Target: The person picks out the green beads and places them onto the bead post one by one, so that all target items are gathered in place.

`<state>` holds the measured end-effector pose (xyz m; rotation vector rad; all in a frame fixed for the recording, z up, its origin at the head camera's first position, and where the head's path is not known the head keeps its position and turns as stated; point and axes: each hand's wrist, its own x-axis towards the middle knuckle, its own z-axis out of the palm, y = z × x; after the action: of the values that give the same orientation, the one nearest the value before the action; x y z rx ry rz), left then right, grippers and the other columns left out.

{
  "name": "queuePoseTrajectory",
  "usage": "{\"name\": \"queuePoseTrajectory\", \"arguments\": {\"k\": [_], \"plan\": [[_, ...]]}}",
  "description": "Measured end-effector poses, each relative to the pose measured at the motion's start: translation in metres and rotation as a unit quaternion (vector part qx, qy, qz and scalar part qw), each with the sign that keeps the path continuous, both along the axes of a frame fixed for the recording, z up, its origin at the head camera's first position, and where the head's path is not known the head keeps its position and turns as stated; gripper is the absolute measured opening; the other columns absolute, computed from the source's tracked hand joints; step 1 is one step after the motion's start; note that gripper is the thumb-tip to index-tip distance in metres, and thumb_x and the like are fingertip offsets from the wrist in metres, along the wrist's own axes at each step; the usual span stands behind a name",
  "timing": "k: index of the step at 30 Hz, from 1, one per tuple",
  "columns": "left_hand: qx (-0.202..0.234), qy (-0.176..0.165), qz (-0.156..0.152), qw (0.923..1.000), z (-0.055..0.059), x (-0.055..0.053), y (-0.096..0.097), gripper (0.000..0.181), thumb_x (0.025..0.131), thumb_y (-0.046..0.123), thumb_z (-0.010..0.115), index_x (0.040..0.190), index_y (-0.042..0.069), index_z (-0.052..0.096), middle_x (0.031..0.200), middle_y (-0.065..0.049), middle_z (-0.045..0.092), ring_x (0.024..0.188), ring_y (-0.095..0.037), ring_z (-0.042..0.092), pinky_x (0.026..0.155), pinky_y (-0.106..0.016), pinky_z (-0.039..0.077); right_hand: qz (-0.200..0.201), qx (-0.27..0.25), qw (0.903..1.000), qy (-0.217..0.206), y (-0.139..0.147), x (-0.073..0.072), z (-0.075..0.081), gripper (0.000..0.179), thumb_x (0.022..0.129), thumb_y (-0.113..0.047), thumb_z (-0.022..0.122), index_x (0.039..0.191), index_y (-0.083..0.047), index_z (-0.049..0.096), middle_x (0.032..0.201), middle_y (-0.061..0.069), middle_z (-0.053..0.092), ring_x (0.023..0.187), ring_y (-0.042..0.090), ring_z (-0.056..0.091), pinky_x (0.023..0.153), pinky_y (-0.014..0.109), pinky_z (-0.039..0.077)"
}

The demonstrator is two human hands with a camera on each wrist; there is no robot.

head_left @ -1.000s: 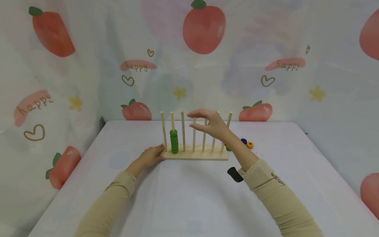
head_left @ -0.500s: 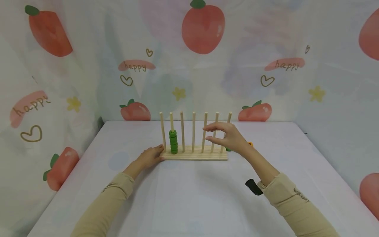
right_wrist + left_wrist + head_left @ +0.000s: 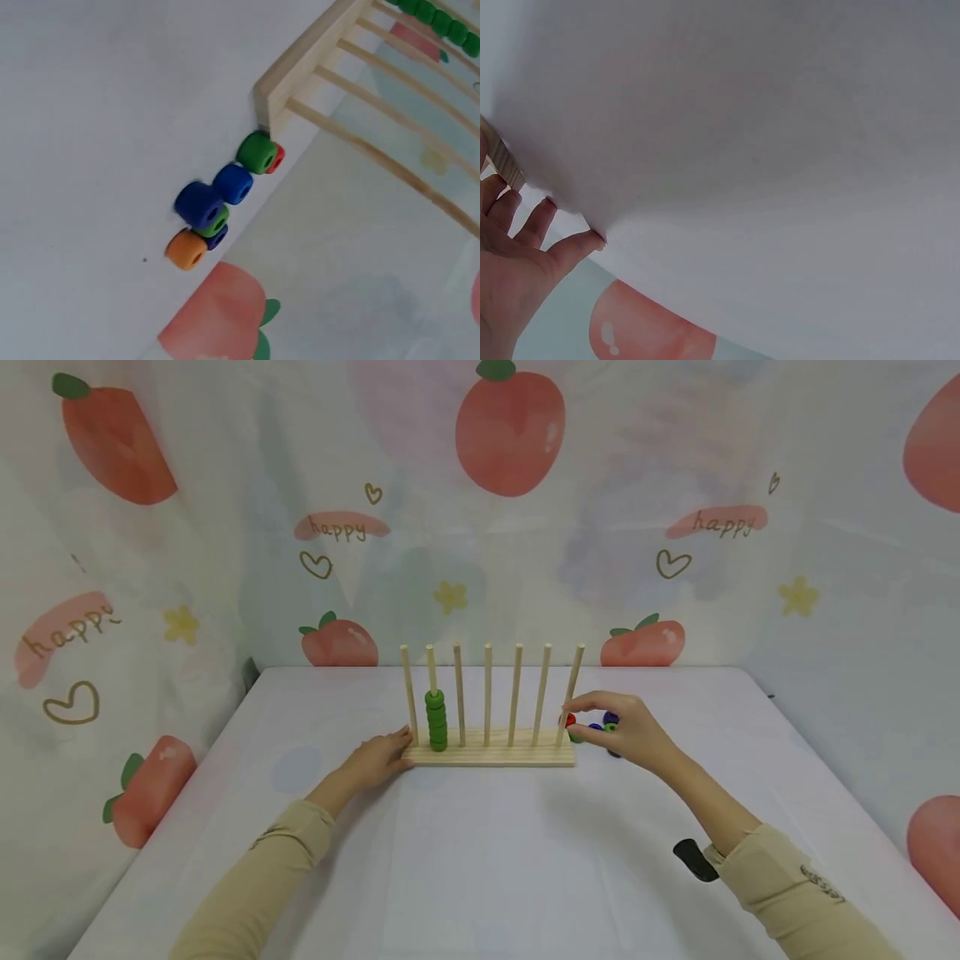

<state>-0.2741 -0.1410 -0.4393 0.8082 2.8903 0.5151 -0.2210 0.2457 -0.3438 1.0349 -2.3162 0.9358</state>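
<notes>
A wooden peg rack (image 3: pixel 487 759), with several upright pegs on a flat base, stands mid-table in the head view. Green beads (image 3: pixel 437 721) are stacked on its second peg from the left. My left hand (image 3: pixel 375 758) holds the base's left end, thumb at the front edge, fingers spread behind. My right hand (image 3: pixel 626 731) hovers by the rack's right end, thumb and index finger apart with nothing seen between them. Behind it lie loose beads, partly hidden: a green bead (image 3: pixel 256 152), a red bead (image 3: pixel 276 159), a blue bead (image 3: pixel 233 184) and an orange bead (image 3: pixel 186 250).
A dark blue bead (image 3: pixel 199 205) lies amid the loose ones, close to the rack's end. Printed cloth (image 3: pixel 510 560) walls the white table (image 3: pixel 480 860) at the back and sides. A black piece (image 3: pixel 696 860) sits at my right wrist.
My right hand has travelled from above the middle pegs, rightward and down, to beside the rack's right end. The left hand stays on the base; the green stack is unchanged.
</notes>
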Motion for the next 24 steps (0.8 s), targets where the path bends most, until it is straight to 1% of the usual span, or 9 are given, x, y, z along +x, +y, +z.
{"name": "queuePoseTrajectory", "arguments": {"k": [4,7,8,10,13,15,16,20,24], "plan": [[-0.002,0.001,-0.001,1.0,-0.001,-0.001,-0.001,0.055,0.095,0.025,0.056,0.138,-0.005,0.042,0.148,-0.021,0.035,0.129,-0.044,0.042,0.098,-0.064,0.037,-0.035,0.023,0.999,-0.013,0.015,0.0,-0.006,0.032,0.069,0.007,0.077,0.099,0.001,0.068,0.094,0.011,0.072,0.088,0.027,0.066,0.084,0.007,0.046],[-0.001,-0.002,0.001,1.0,-0.002,-0.001,-0.002,0.055,0.095,0.026,0.056,0.139,-0.004,0.041,0.149,-0.019,0.034,0.129,-0.044,0.041,0.098,-0.066,0.036,-0.052,0.037,0.9974,-0.033,0.023,0.0,-0.01,0.031,0.071,0.005,0.077,0.101,0.002,0.068,0.097,0.014,0.072,0.09,0.028,0.066,0.085,0.005,0.043],[-0.002,0.001,0.0,1.0,-0.003,-0.001,-0.002,0.055,0.095,0.026,0.056,0.139,-0.004,0.041,0.149,-0.02,0.034,0.129,-0.045,0.041,0.097,-0.066,0.036,-0.055,0.041,0.9968,-0.04,0.025,0.0,-0.012,0.031,0.072,0.004,0.076,0.102,0.002,0.068,0.098,0.014,0.071,0.09,0.03,0.066,0.085,0.006,0.043],[-0.004,0.004,0.0,1.0,-0.004,-0.001,-0.003,0.055,0.095,0.026,0.055,0.139,-0.003,0.041,0.149,-0.019,0.034,0.129,-0.045,0.041,0.096,-0.069,0.035,-0.06,0.049,0.9955,-0.056,0.028,0.0,-0.014,0.03,0.074,0.001,0.076,0.103,0.002,0.067,0.099,0.015,0.071,0.091,0.03,0.066,0.086,0.011,0.047],[-0.009,0.01,-0.001,0.9999,-0.005,-0.001,-0.003,0.055,0.096,0.028,0.053,0.14,-0.003,0.041,0.15,-0.019,0.033,0.129,-0.046,0.041,0.094,-0.071,0.033,-0.066,0.06,0.9931,-0.076,0.031,-0.001,-0.017,0.029,0.077,-0.002,0.075,0.105,0.001,0.067,0.101,0.015,0.071,0.093,0.032,0.066,0.085,0.033,0.055],[-0.014,0.012,0.002,0.9998,-0.006,-0.001,-0.003,0.056,0.096,0.03,0.052,0.141,-0.002,0.04,0.151,-0.017,0.031,0.13,-0.046,0.04,0.094,-0.073,0.031,-0.07,0.071,0.9909,-0.091,0.033,-0.002,-0.02,0.029,0.078,-0.004,0.075,0.106,0.0,0.067,0.102,0.014,0.07,0.094,0.032,0.066,0.084,0.046,0.053],[-0.015,0.011,0.004,0.9998,-0.006,-0.001,-0.003,0.056,0.096,0.031,0.051,0.141,-0.001,0.039,0.151,-0.017,0.031,0.13,-0.046,0.039,0.095,-0.073,0.031,-0.072,0.076,0.9896,-0.098,0.034,-0.003,-0.022,0.029,0.078,-0.004,0.074,0.106,0.0,0.067,0.103,0.015,0.07,0.095,0.032,0.065,0.084,0.05,0.052],[-0.016,0.007,0.01,0.9998,-0.006,0.001,-0.002,0.056,0.097,0.031,0.05,0.142,-0.001,0.038,0.152,-0.015,0.03,0.132,-0.045,0.038,0.095,-0.074,0.029,-0.071,0.097,0.9854,-0.121,0.037,-0.007,-0.029,0.03,0.08,-0.006,0.074,0.107,0.001,0.066,0.103,0.015,0.07,0.096,0.032,0.065,0.085,0.05,0.052],[-0.014,0.012,0.009,0.9998,-0.006,0.003,-0.002,0.055,0.097,0.029,0.05,0.141,-0.002,0.039,0.151,-0.017,0.032,0.132,-0.045,0.038,0.094,-0.074,0.029,-0.067,0.108,0.9827,-0.135,0.039,-0.013,-0.033,0.03,0.081,-0.006,0.073,0.108,0.003,0.065,0.104,0.019,0.069,0.097,0.036,0.064,0.084,0.05,0.052]]}}
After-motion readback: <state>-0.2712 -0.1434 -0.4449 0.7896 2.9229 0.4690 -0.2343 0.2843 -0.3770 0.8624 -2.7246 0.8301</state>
